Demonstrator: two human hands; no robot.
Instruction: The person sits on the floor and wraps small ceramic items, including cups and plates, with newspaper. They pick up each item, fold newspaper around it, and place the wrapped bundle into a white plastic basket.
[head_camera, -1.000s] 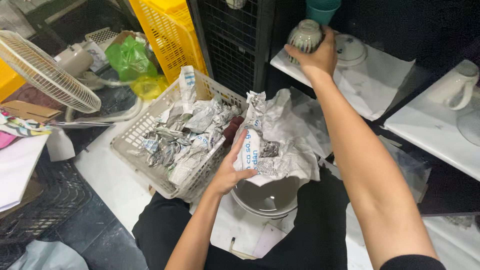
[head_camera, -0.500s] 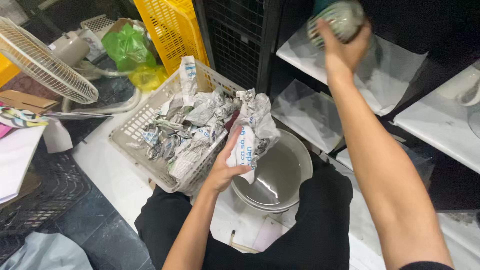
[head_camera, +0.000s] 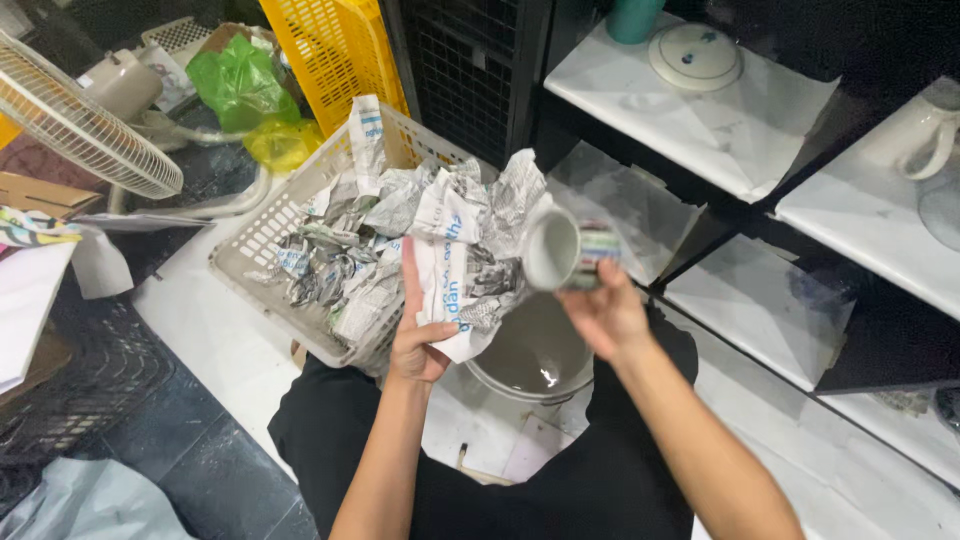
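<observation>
The right hand (head_camera: 605, 318) grips a small striped cup (head_camera: 565, 250), tipped sideways above a grey bowl (head_camera: 530, 355). The left hand (head_camera: 420, 335) pinches a crumpled newspaper sheet (head_camera: 470, 240) just beside the cup. Behind it sits a white basket (head_camera: 255, 235) full of paper

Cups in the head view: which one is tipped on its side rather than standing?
The striped cup in the right hand, mouth facing left. The white mug and teal cup stand on shelves.

Left hand (head_camera: 420, 335) half open, fingers up; right hand (head_camera: 605, 315) closed in a grip.
</observation>
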